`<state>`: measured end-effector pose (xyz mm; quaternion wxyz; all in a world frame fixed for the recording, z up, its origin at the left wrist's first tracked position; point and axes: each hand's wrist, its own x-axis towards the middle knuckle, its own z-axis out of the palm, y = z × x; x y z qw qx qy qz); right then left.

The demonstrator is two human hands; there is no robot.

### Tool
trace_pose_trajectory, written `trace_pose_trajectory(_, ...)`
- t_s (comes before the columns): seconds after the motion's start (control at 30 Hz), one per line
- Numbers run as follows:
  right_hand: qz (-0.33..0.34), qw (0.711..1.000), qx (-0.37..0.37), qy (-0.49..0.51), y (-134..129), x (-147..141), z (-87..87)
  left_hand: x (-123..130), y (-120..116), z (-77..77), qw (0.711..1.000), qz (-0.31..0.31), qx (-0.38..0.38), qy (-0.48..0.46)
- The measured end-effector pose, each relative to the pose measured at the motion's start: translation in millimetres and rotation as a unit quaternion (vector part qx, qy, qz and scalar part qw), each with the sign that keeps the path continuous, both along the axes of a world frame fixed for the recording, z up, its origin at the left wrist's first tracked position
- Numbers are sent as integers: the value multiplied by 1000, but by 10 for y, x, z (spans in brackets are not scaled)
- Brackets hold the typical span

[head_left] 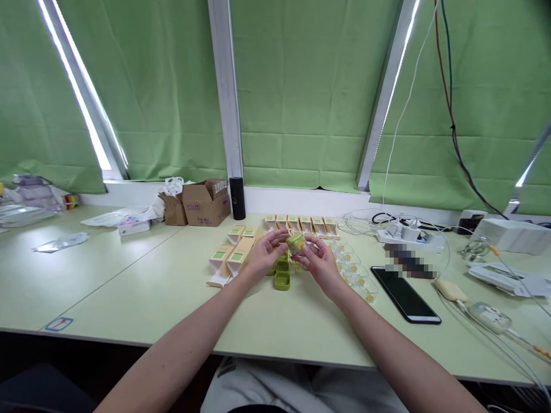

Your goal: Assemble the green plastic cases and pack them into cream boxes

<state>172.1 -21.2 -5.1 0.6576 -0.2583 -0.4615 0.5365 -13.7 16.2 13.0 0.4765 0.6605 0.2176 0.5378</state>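
Note:
Between my two hands, a little above the table, is a small green case [295, 243] with a clear, yellow-marked part at its right side. My left hand [270, 250] grips it from the left with thumb and fingers. From the right, my right hand [319, 261] has its fingers on the clear part. Below them lie several small square green cups [282, 280], partly hidden by my hands. Clear plastic pieces with yellow centres [355, 269] lie in rows beside my right hand. Cream boxes with green labels [236, 257] stand left of my left hand.
More small boxes [305, 225] line up behind my hands. A black phone [405, 295] lies to the right, near a power strip [411, 236] and tangled cables. At the back left are a cardboard box [206, 203], a black cylinder [237, 198] and plastic bags [123, 215].

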Motion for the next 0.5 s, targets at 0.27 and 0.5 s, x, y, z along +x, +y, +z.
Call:
trace_pose_trajectory(0.27,107,989,-64,74,33,111,5,3,-78,33,998,45,9,33)
trace_pose_trajectory(0.5,125,985,-91,77,54,120,-16,-3,-32,-18,994,80,31,66)
